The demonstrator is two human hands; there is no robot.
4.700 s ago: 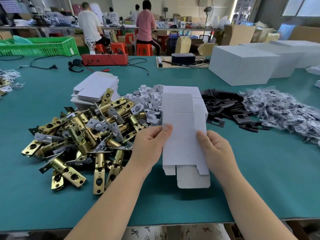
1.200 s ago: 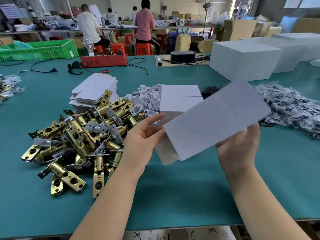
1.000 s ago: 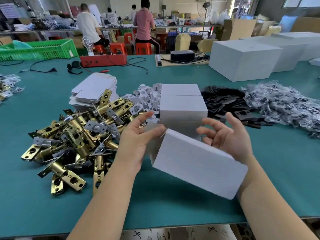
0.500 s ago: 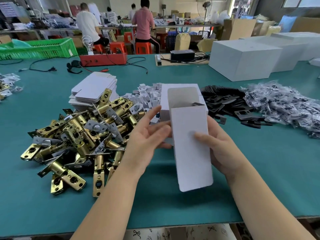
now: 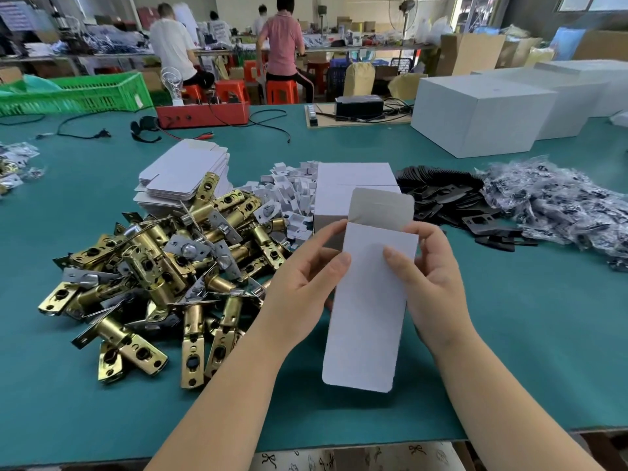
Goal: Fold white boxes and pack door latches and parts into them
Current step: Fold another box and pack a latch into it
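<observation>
I hold a small white box (image 5: 368,300) upright above the green table, its far flap standing open. My left hand (image 5: 302,280) grips its left side, thumb on the front face. My right hand (image 5: 430,277) grips the right side, thumb on the front and fingers behind. A heap of brass door latches (image 5: 163,270) lies to the left. A stack of flat white box blanks (image 5: 183,173) sits behind the heap. Closed white boxes (image 5: 353,178) stand just beyond the held box, next to small white card pieces (image 5: 289,192).
Black strike plates (image 5: 445,202) and bagged parts (image 5: 560,202) lie at the right. Large white cartons (image 5: 482,113) stand at the back right. A red device (image 5: 204,113) with cables and a green crate (image 5: 74,93) sit at the back. People work at far benches.
The flat blank was opened into a box, swung around between my hands, and now stands upright with both hands gripping its sides. The far flap stays open.
</observation>
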